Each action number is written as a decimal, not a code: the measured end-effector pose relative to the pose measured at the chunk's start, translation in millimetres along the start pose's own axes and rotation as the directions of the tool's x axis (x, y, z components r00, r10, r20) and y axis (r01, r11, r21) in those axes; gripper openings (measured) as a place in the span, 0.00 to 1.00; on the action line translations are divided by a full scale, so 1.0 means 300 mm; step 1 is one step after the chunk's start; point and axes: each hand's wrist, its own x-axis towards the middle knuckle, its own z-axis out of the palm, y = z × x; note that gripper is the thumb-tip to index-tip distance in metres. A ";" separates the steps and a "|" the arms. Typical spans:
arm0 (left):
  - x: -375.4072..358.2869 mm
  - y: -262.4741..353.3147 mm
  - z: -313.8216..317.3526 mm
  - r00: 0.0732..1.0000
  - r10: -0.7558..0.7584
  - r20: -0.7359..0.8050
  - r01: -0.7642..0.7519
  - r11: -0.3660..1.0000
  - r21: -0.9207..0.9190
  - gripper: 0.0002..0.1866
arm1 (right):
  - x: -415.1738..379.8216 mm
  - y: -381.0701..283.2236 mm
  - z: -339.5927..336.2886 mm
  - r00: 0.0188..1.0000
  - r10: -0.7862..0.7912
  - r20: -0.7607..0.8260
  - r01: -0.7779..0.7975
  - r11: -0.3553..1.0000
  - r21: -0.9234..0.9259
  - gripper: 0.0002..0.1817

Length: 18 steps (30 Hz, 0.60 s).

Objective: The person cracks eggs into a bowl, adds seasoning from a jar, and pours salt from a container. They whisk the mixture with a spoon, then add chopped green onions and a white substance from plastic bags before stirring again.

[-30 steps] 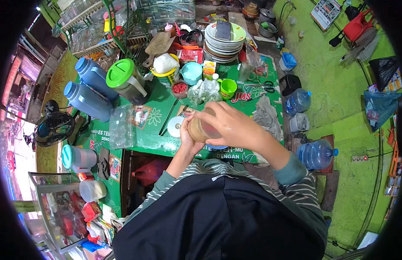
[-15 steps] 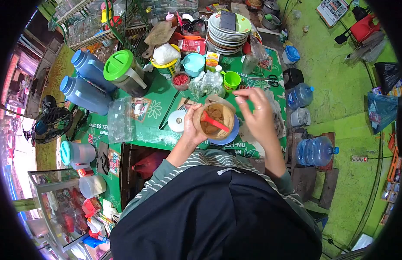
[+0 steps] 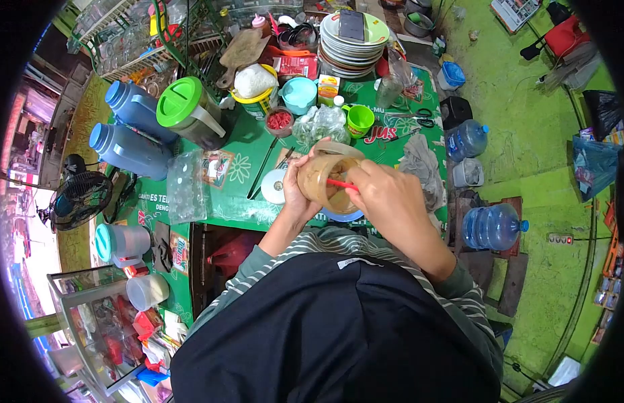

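My left hand [image 3: 296,195] is wrapped around a see-through plastic jar [image 3: 314,180], tipped with its mouth to the right. Brown paste coats its inside. In my right hand [image 3: 394,199] is the handle of a red spoon [image 3: 336,183], which reaches into the jar's mouth. A pale round piece, perhaps the jar's lid [image 3: 339,149], shows just behind the jar. Under the jar, a blue dish [image 3: 344,216] is mostly hidden. Left of my left hand, a white round lid [image 3: 274,185] lies on the green tablecloth [image 3: 241,213] beside tongs [image 3: 261,171].
Behind the jar stand a green cup [image 3: 360,121], a bag of green produce [image 3: 318,124], a tub of red pieces [image 3: 279,122] and a plate stack [image 3: 352,50]. Blue jugs [image 3: 134,153] and a green-lidded pitcher [image 3: 191,114] are at left. A grey cloth [image 3: 421,164] lies right.
My right hand has come down and left from beside the jar and taken hold of the red spoon. The jar, upright facing me before, is now tilted to the right.
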 end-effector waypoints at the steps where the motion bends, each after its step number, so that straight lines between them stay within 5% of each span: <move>1: 0.002 0.001 0.000 0.999 0.033 -0.004 -0.033 0.999 -0.030 0.34 | 0.006 -0.012 -0.016 0.995 -0.031 -0.092 0.038 0.996 0.078 0.08; 6: 0.012 0.016 -0.026 0.992 0.008 0.127 0.008 0.991 -0.131 0.36 | 0.000 -0.045 -0.011 0.973 0.024 -0.228 0.041 0.961 0.275 0.10; 11: 0.032 0.013 -0.032 0.994 0.085 0.069 -0.080 0.994 -0.069 0.37 | -0.017 -0.044 0.022 0.948 0.129 -0.289 -0.040 0.955 0.293 0.11; 13: 0.041 0.009 -0.039 0.995 0.096 0.026 -0.093 0.992 -0.087 0.38 | -0.011 -0.036 0.054 0.916 0.060 -0.398 0.083 0.939 0.334 0.11; 18: 0.020 0.038 -0.012 0.993 0.105 0.062 -0.094 0.983 -0.160 0.35 | -0.019 0.008 0.033 0.913 0.034 -0.406 0.026 0.990 0.141 0.09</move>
